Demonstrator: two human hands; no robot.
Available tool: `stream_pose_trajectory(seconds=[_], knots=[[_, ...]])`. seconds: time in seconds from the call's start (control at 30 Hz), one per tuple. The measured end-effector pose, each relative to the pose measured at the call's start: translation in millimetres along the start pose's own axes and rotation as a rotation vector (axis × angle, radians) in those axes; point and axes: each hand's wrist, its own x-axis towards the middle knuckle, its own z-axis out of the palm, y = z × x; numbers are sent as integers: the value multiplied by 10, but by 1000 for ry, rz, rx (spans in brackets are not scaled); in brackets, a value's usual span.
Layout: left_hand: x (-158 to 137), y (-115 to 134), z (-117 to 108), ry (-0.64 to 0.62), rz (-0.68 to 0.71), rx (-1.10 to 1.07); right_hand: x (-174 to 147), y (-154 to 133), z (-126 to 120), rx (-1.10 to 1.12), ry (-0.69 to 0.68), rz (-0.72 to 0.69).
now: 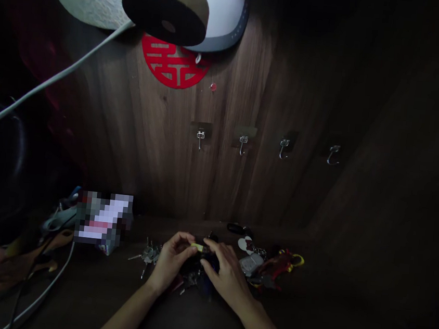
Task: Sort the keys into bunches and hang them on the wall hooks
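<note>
My left hand (172, 259) is closed, pinching a small yellow tag (197, 247) between thumb and fingertips. Close beside it, my right hand (227, 271) has thumb and fingers curled in around the dark end of the same item; what lies in its grip is too dim to make out. A bunch of keys (149, 254) lies left of my left hand. More keys (190, 281) sit below and between the hands. To the right are a grey key fob (251, 264), a white round charm (245, 244) and a red and yellow keychain (282, 264).
Several metal hooks (243, 142) are stuck on the wooden back panel (165, 153). A black fob (236, 229) lies near its foot. A blurred-out box (106, 220), cables and a brush-like item (16, 266) are at left. Caps (222, 23) and a white cable (62, 72) hang above.
</note>
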Motion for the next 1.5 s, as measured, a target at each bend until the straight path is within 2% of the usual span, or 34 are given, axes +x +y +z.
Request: stream_pose_trajectory(seconds=[0.1, 0.2, 0.37, 0.5, 0.6, 0.73, 0.83, 0.93, 1.03, 1.17, 1.37, 1.5], knots=[[-17, -2, 22, -12, 13, 89, -7, 20, 36, 22, 4, 5], [-42, -2, 17, -25, 72, 277, -18, 65, 57, 40, 3, 41], [-79, 16, -26, -172, 133, 610, -44, 189, 90, 79, 89, 166], [-87, 39, -51, -189, 199, 679, -29, 221, 84, 138, 110, 235], [-87, 59, -45, -196, 277, 689, 9, 201, 64, 295, 122, 300], [-86, 51, 5, -200, 329, 701, 53, 183, 54, 630, 135, 394], [-86, 18, 48, -208, 334, 715, 64, 161, 58, 859, 115, 486], [-92, -1, 73, -205, 295, 716, 64, 127, 64, 993, 76, 537], [-107, 23, 83, -223, 233, 688, 62, 112, 68, 1040, 66, 542], [-124, 97, 98, -302, 180, 622, 71, 109, 45, 966, 87, 522], [-123, 122, 104, -322, 134, 547, 118, 40, -22, 793, 14, 329], [-122, 116, 104, -366, 119, 556, 146, 26, -45, 744, 28, 296]])
